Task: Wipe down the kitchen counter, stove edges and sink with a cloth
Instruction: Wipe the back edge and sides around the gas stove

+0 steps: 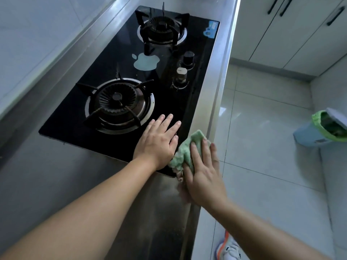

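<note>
Room: a narrow kitchen; pale glossy floor tiles (262,128) fill the 3 o'clock side, white cabinet doors (293,30) with dark bar handles sit at 1 o'clock, and a white tiled wall runs along 10 o'clock.
Table (47,184): brushed stainless steel, hard and smooth, with a folded front lip; it looks dull and streaked near 6 o'clock.
Stove (169,102): black glass hob set into the table, glossy and rigid, probably slick when damp; its near right corner lies under the hands.
Burners: two ribbed round heads under dark pronged pan supports, the near one (118,106) at 9 o'clock of the hands, the far one (162,29) at 12 o'clock.
Bin (319,130): light blue, green liner, on the floor at 3 o'clock.
Knobs (185,72): two small cylinders near the stove's right edge.
Cloth (185,151): green, fuzzy, bunched; soft, light and limp, so it should be driven by a flat palm over its middle rather than pinched at a corner. It lies on the stove's near right corner, spilling onto the table.
Right hand (202,175): grip flat, fingers straight, pressing the cloth.
Left hand (159,139): grip flat and empty, resting on the glass just beside the cloth.
</note>
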